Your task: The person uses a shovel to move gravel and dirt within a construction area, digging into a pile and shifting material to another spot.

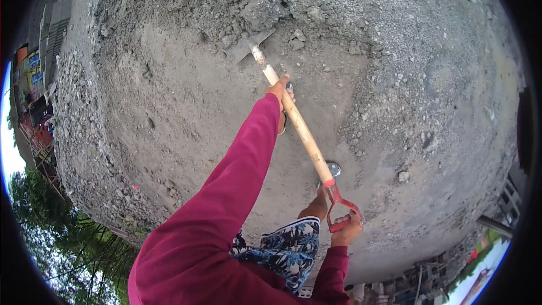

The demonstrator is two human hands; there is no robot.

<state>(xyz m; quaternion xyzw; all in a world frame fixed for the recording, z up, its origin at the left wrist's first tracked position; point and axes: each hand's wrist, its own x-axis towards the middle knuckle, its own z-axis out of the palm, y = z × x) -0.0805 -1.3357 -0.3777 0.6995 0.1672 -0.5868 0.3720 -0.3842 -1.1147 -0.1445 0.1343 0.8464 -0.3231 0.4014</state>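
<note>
A shovel [305, 135] with a pale wooden shaft and a red D-shaped handle slants across the view in both my hands. Far along the shaft, below the metal socket, my left hand [279, 90] is wrapped round the wood. My right hand [349, 230] grips the crossbar of the red handle at the near end. The grey blade [243, 48] rests against the foot of a heap of gravelly soil [197, 0], its front part hidden by loose dirt. A larger clod [262, 13] lies just beyond the blade.
Bare, dusty ground [186, 73] with scattered stones surrounds my feet. My shoe [334, 169] stands beside the shaft. A gravel bank [451, 39] rises at the right. Trees [39, 203] and structures [56, 28] line the left edge; a stack of debris [418, 282] lies at the lower right.
</note>
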